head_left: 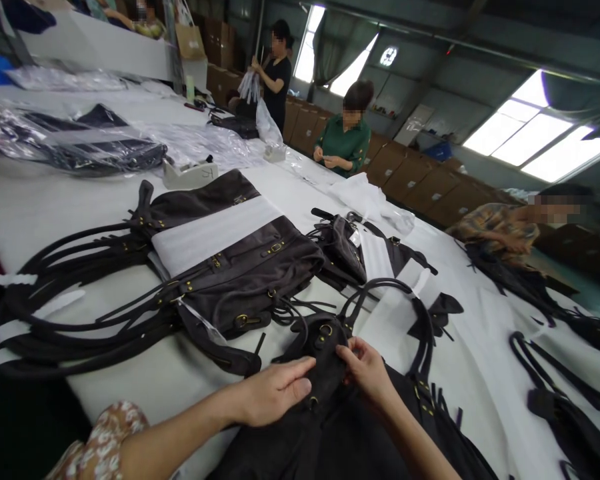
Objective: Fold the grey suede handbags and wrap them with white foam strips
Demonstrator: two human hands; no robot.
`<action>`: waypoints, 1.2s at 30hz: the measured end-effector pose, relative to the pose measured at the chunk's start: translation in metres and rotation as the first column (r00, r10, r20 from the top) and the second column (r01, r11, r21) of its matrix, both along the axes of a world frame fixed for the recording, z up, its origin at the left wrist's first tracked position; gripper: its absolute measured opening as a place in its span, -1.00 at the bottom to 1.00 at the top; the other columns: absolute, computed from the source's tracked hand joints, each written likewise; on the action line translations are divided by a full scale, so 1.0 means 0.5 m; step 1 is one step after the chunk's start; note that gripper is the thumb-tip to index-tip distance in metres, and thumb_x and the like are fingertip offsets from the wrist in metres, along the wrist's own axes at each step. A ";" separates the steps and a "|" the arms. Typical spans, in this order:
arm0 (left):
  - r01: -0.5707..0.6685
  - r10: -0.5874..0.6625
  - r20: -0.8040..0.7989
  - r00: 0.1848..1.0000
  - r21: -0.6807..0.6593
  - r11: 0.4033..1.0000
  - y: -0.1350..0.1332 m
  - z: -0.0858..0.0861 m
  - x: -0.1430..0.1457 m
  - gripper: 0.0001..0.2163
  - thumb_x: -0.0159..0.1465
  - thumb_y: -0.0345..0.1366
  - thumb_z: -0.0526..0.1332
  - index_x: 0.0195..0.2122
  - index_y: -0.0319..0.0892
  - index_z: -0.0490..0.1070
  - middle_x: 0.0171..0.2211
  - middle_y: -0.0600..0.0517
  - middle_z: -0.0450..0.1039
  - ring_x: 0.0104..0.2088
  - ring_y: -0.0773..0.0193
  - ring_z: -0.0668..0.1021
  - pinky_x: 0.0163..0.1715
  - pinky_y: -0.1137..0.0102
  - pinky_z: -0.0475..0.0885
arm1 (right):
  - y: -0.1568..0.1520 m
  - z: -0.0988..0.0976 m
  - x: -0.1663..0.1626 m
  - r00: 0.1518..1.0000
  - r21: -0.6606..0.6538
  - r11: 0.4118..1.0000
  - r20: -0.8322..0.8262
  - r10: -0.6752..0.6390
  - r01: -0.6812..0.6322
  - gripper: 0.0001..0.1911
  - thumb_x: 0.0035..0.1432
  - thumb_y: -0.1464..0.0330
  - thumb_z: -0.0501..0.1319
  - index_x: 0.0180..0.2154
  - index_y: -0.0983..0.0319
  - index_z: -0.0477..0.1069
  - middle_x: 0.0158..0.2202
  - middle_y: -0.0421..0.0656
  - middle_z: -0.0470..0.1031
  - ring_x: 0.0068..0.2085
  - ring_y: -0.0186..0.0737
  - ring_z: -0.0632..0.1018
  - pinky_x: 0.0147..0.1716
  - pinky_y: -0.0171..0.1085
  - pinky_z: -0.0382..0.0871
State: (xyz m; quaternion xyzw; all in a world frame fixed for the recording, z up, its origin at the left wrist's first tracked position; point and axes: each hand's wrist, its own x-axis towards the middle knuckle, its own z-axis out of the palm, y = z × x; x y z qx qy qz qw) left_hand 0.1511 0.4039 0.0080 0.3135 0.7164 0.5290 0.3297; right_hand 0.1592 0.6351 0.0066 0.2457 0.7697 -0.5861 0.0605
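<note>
A dark brown suede bag (330, 427) with brass rings lies in front of me at the table's near edge. My left hand (275, 390) rests on its upper left part, fingers together and pressed onto the suede. My right hand (365, 370) pinches the suede close to a brass ring (326, 331) at the bag's top. A stack of the same bags (240, 267) wrapped in a white foam band (215, 233) lies just beyond, with long straps (70, 313) trailing left.
More bags (360, 253) and white wrapping lie further along the white table (30, 207). A tape dispenser (190, 175) and plastic-bagged goods (80, 143) sit at the back left. Three co-workers stand or sit along the right side; cardboard boxes (410, 173) line the wall.
</note>
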 end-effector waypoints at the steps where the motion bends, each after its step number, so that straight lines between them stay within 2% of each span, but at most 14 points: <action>1: 0.084 -0.084 -0.015 0.996 -0.024 0.996 0.006 -0.006 -0.001 -0.40 0.32 0.03 -0.07 0.30 -0.20 0.00 0.32 -0.05 -0.02 0.31 0.16 0.09 0.29 0.21 0.01 | -0.004 0.005 -0.002 1.000 0.023 1.000 -0.003 0.005 -0.005 -0.70 -0.07 0.18 0.22 -0.49 0.15 0.11 -0.75 -0.37 0.23 -0.74 -0.38 0.26 -0.75 -0.38 0.16; 3: 0.231 -0.234 -0.048 0.971 -0.051 0.972 0.024 -0.024 -0.009 -0.37 0.28 0.01 0.02 0.30 -0.20 -0.01 0.33 -0.07 -0.07 0.32 0.07 0.04 0.28 0.14 0.02 | -0.013 0.010 -0.006 0.999 0.075 0.996 -0.025 0.045 -0.043 -0.72 -0.08 0.21 0.21 -0.50 0.14 0.10 -0.75 -0.38 0.20 -0.74 -0.40 0.22 -0.76 -0.38 0.13; 5: 0.285 -0.288 -0.075 0.955 -0.047 0.957 0.045 -0.045 -0.027 -0.47 0.22 -0.05 0.12 0.19 -0.12 0.25 0.23 -0.05 0.22 0.23 0.01 0.26 0.20 0.17 0.20 | -0.020 0.010 -0.009 0.995 0.115 0.990 -0.053 0.088 -0.081 -0.73 -0.10 0.24 0.21 -0.50 0.14 0.09 -0.74 -0.40 0.16 -0.74 -0.43 0.18 -0.76 -0.40 0.08; 8: 0.128 -0.134 -0.095 0.986 -0.071 0.989 0.080 -0.069 -0.059 -0.62 0.28 -0.13 -0.01 0.03 -0.13 0.40 -0.10 -0.03 0.54 -0.11 0.11 0.57 -0.07 0.27 0.46 | -0.019 0.002 -0.010 0.997 0.077 0.996 -0.060 0.057 -0.052 -0.71 -0.11 0.22 0.20 -0.44 0.14 0.09 -0.75 -0.44 0.11 -0.75 -0.44 0.13 -0.76 -0.42 -0.01; 11: -0.118 0.102 -0.147 0.984 -0.111 0.987 0.117 -0.084 -0.069 -0.53 0.32 -0.28 -0.19 0.22 -0.25 0.13 0.01 -0.14 0.43 -0.01 0.13 0.49 0.02 0.24 0.39 | -0.012 -0.012 -0.011 0.998 -0.003 0.999 -0.043 0.039 -0.040 -0.67 -0.09 0.17 0.21 -0.37 0.14 0.09 -0.74 -0.45 0.14 -0.75 -0.43 0.13 -0.74 -0.41 -0.01; 13: -0.176 0.153 -0.189 0.970 -0.113 0.978 0.142 -0.092 -0.064 -0.50 0.29 -0.33 -0.12 0.28 -0.27 0.00 0.12 -0.20 0.30 0.10 0.09 0.39 0.12 0.23 0.29 | -0.012 -0.027 -0.014 0.994 0.010 0.997 -0.076 0.073 -0.073 -0.66 -0.07 0.16 0.21 -0.36 0.14 0.11 -0.72 -0.44 0.15 -0.72 -0.43 0.15 -0.72 -0.41 0.00; 17: -0.170 0.127 -0.233 0.964 -0.179 0.969 0.178 -0.102 -0.066 -0.46 0.13 -0.44 0.07 0.18 -0.32 0.16 0.09 -0.36 0.22 0.03 -0.17 0.42 0.06 0.00 0.29 | -0.023 -0.062 -0.022 0.974 0.131 0.984 -0.178 0.140 -0.117 -0.67 -0.08 0.17 0.23 -0.36 0.16 0.14 -0.67 -0.43 0.14 -0.65 -0.42 0.19 -0.65 -0.41 0.04; 19: -0.148 0.101 -0.223 0.970 -0.206 0.967 0.181 -0.102 -0.085 -0.53 0.10 -0.45 0.11 0.08 -0.36 0.28 0.04 -0.39 0.26 -0.02 -0.21 0.44 0.03 -0.05 0.29 | -0.026 -0.074 -0.026 0.970 0.119 0.985 -0.193 0.147 -0.125 -0.66 -0.07 0.16 0.24 -0.35 0.16 0.14 -0.66 -0.43 0.11 -0.64 -0.43 0.18 -0.65 -0.41 0.03; 23: -0.059 0.039 -0.114 0.993 -0.180 0.982 0.144 -0.089 -0.124 -0.68 0.22 -0.29 0.07 -0.02 -0.22 0.39 -0.10 -0.17 0.46 -0.19 0.07 0.54 -0.13 0.21 0.45 | -0.023 -0.070 -0.029 0.969 0.039 0.987 -0.183 0.163 -0.159 -0.63 -0.01 0.11 0.21 -0.29 0.16 0.12 -0.66 -0.46 0.07 -0.65 -0.45 0.12 -0.65 -0.42 -0.01; 26: -0.029 0.022 -0.047 0.999 -0.150 0.988 0.086 -0.076 -0.112 -0.60 0.32 -0.13 -0.10 0.04 -0.14 0.35 -0.14 -0.04 0.52 -0.28 0.21 0.56 -0.29 0.35 0.48 | -0.020 -0.054 -0.030 0.972 0.016 0.986 -0.169 0.166 -0.165 -0.59 -0.01 0.10 0.23 -0.26 0.16 0.11 -0.66 -0.46 0.10 -0.66 -0.44 0.15 -0.65 -0.42 0.03; 28: -0.044 0.034 -0.060 0.998 -0.166 0.985 0.045 -0.063 -0.084 -0.55 0.30 -0.03 -0.07 0.06 -0.15 0.35 -0.14 -0.04 0.53 -0.21 0.17 0.56 -0.23 0.34 0.46 | -0.019 -0.047 -0.032 0.973 0.027 0.987 -0.165 0.160 -0.157 -0.58 -0.01 0.10 0.24 -0.26 0.17 0.12 -0.66 -0.45 0.14 -0.65 -0.43 0.20 -0.63 -0.41 0.09; 32: -0.039 -0.009 -0.175 0.985 -0.271 0.962 -0.026 -0.024 -0.016 -0.47 0.05 0.08 0.25 -0.02 -0.10 0.41 -0.14 -0.07 0.53 -0.12 -0.03 0.53 -0.16 0.27 0.41 | -0.016 -0.040 -0.038 0.970 0.070 0.983 -0.163 0.178 -0.168 -0.59 -0.01 0.09 0.23 -0.27 0.17 0.14 -0.67 -0.44 0.16 -0.65 -0.39 0.24 -0.62 -0.38 0.15; 34: -0.024 -0.085 -0.257 0.963 -0.394 0.919 -0.052 -0.002 0.008 -0.62 0.11 0.01 0.22 -0.12 -0.08 0.46 -0.21 -0.07 0.54 -0.18 -0.01 0.56 -0.21 0.27 0.42 | -0.011 -0.030 -0.034 0.969 0.109 0.979 -0.162 0.189 -0.173 -0.61 -0.02 0.10 0.23 -0.27 0.18 0.17 -0.67 -0.42 0.19 -0.64 -0.35 0.28 -0.60 -0.33 0.23; 36: -0.069 -0.119 -0.327 0.937 -0.510 0.858 -0.067 0.020 0.024 -0.70 0.22 -0.06 0.10 -0.22 -0.11 0.48 -0.27 -0.10 0.54 -0.24 0.01 0.58 -0.27 0.26 0.42 | -0.006 -0.008 -0.020 0.940 0.268 0.944 -0.226 0.255 -0.192 -0.68 0.01 0.16 0.21 -0.25 0.20 0.25 -0.55 -0.28 0.36 -0.50 -0.23 0.42 -0.44 -0.21 0.37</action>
